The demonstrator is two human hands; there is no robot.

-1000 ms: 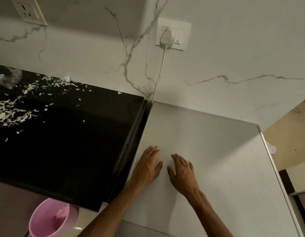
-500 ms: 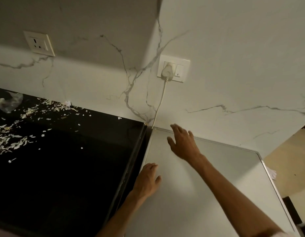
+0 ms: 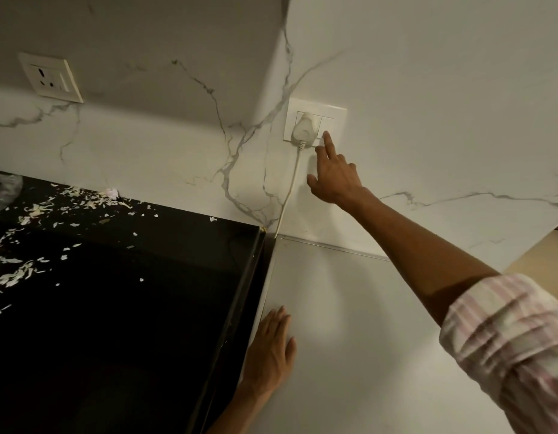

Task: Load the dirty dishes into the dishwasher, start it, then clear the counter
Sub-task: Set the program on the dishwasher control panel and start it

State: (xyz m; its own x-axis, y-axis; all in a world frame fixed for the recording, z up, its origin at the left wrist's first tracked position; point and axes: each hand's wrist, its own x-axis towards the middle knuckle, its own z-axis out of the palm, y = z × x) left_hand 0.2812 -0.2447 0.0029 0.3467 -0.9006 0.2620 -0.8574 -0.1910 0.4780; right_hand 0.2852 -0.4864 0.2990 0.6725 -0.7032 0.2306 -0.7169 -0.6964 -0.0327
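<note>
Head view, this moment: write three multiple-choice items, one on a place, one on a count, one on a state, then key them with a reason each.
1. Where does the left hand rest?
A. flat on the grey appliance top
B. on the black counter
C. on the wall

2. How many socket plates are on the marble wall?
A. one
B. two
C. three

3. What is the state of the socket plate that the right hand reaches?
A. bare, nothing plugged in
B. a white plug sits in it, its cord hanging down
C. covered with tape

Key:
1 A, its fingers lie straight on the grey top beside the counter's edge.
2 B, the empty socket plate at upper left and the one at centre.
3 B, the plug fills the left half while the index finger touches the switch beside it.
</note>
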